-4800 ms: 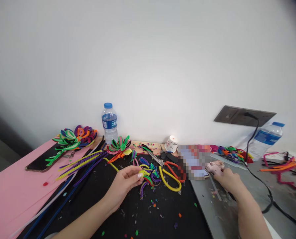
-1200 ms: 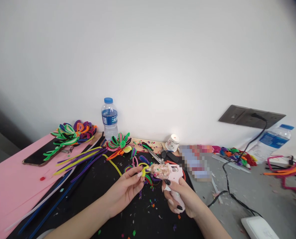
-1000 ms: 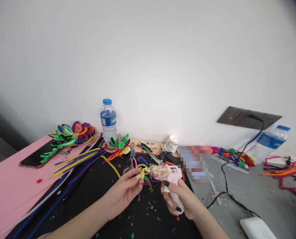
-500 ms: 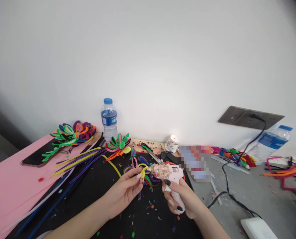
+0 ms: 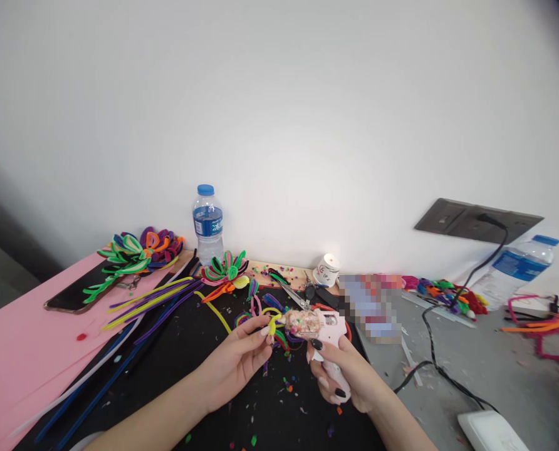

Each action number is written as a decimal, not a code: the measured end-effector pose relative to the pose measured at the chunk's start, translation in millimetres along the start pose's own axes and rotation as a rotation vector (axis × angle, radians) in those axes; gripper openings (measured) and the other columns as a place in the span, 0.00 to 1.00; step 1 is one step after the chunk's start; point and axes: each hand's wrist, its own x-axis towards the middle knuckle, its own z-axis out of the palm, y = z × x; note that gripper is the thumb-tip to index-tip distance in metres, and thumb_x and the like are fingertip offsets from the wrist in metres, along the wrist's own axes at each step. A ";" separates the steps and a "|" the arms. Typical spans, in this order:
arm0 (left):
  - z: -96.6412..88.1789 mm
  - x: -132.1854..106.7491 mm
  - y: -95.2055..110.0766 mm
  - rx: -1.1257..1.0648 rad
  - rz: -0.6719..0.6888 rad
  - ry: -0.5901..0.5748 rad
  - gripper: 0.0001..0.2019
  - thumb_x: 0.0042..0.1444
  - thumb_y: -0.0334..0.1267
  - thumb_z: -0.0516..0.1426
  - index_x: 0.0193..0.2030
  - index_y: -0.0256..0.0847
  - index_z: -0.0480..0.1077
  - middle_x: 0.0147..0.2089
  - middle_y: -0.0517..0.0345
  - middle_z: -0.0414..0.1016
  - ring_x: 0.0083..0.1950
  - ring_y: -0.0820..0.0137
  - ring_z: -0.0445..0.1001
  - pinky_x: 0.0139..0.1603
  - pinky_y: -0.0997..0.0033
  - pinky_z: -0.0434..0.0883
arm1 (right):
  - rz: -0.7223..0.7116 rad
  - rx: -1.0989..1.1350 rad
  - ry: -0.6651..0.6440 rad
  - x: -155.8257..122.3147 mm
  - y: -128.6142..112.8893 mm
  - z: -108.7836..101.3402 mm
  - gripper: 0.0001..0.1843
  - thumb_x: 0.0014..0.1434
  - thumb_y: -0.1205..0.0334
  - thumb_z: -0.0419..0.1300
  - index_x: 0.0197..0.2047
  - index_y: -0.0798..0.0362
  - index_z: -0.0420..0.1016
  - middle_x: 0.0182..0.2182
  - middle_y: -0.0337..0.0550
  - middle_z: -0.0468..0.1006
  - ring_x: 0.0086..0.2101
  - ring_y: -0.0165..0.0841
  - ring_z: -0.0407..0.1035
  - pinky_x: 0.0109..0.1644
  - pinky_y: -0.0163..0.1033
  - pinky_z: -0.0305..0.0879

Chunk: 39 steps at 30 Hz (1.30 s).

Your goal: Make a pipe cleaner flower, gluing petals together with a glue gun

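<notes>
My left hand (image 5: pixel 240 362) pinches a small yellow pipe-cleaner loop (image 5: pixel 272 323) above the black mat (image 5: pixel 214 401). My right hand (image 5: pixel 343 374) is wrapped round the handle of a pink glue gun (image 5: pixel 319 330), one finger on the trigger. The gun's nozzle touches the yellow loop. Its black cord (image 5: pixel 432 360) runs right across the grey surface and up to a wall socket (image 5: pixel 477 220). Under the hands lie more bent pipe-cleaner pieces in purple, green and yellow (image 5: pixel 279 341).
Straight pipe cleaners (image 5: pixel 152 300), two finished flowers (image 5: pixel 136 250) (image 5: pixel 225 270), a phone (image 5: pixel 73 294) on pink paper (image 5: pixel 20 351), scissors (image 5: pixel 293 297), two water bottles (image 5: pixel 207 222) (image 5: pixel 517 269), a small cup (image 5: pixel 325 270), more pipe cleaners (image 5: pixel 449 294) at right, a white object (image 5: pixel 489 432).
Earlier my right hand lay on the glue gun over on the grey surface; it has brought the gun to the yellow loop. In the last second both hands have stayed almost still.
</notes>
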 end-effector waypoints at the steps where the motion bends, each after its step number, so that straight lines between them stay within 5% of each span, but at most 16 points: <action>1: 0.1 0.3 0.1 0.000 0.003 -0.004 0.11 0.52 0.18 0.52 0.36 0.34 0.71 0.26 0.52 0.76 0.29 0.74 0.77 0.32 0.78 0.75 | 0.002 -0.002 0.001 0.0 -0.1 0.1 0.12 0.54 0.56 0.58 0.29 0.58 0.66 0.11 0.33 0.66 0.07 0.18 0.48 0.09 0.25 0.51; 39: -2.4 1.9 1.0 0.007 0.031 -0.037 0.10 0.50 0.20 0.55 0.36 0.34 0.73 0.27 0.54 0.75 0.29 0.75 0.76 0.34 0.79 0.74 | 0.042 -0.043 -0.011 -3.2 -3.2 1.6 0.14 0.51 0.54 0.60 0.30 0.57 0.64 0.12 0.32 0.67 0.08 0.17 0.47 0.10 0.25 0.52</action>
